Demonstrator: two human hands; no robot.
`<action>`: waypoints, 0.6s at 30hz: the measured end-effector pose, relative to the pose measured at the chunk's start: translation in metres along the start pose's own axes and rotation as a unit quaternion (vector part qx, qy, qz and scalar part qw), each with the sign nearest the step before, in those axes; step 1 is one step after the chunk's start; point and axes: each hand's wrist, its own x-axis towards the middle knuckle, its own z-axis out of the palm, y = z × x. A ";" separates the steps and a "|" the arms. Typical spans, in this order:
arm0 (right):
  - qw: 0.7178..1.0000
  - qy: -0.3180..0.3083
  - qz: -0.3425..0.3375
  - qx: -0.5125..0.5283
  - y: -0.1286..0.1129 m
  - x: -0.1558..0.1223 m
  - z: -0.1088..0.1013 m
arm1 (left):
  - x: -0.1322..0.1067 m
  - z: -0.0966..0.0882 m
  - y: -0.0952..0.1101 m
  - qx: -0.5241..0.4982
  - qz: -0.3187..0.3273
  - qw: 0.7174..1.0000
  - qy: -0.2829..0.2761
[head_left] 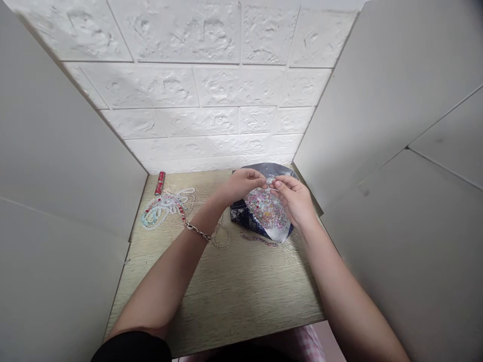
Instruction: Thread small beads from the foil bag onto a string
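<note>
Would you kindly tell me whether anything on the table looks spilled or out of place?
I see no obvious spill: the loose beads are gathered in the silver-lined pouch. Only the bead strands at the left look untidy, with their loops overlapping in a jumbled heap.

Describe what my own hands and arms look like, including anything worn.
Your left hand and right hand are gloveless. A silver chain-link bracelet circles the left forearm, with a black sleeve farther up that arm. The right forearm shows no sleeve or bracelet.
</note>
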 end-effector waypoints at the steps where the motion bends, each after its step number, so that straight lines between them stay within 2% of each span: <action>1: 1.000 0.004 0.010 0.013 -0.001 0.000 0.001 | 0.001 0.000 -0.001 -0.007 0.006 1.000 0.002; 8: 0.998 0.011 0.016 0.054 0.000 -0.001 0.003 | 0.003 0.003 -0.005 -0.032 0.041 0.997 0.048; 14: 0.998 0.010 -0.056 -0.001 0.001 -0.001 0.002 | -0.002 0.002 0.004 0.003 0.083 0.995 0.060; 18: 0.992 0.020 -0.101 -0.070 0.000 -0.003 0.005 | -0.006 0.002 0.010 0.065 0.096 0.991 0.070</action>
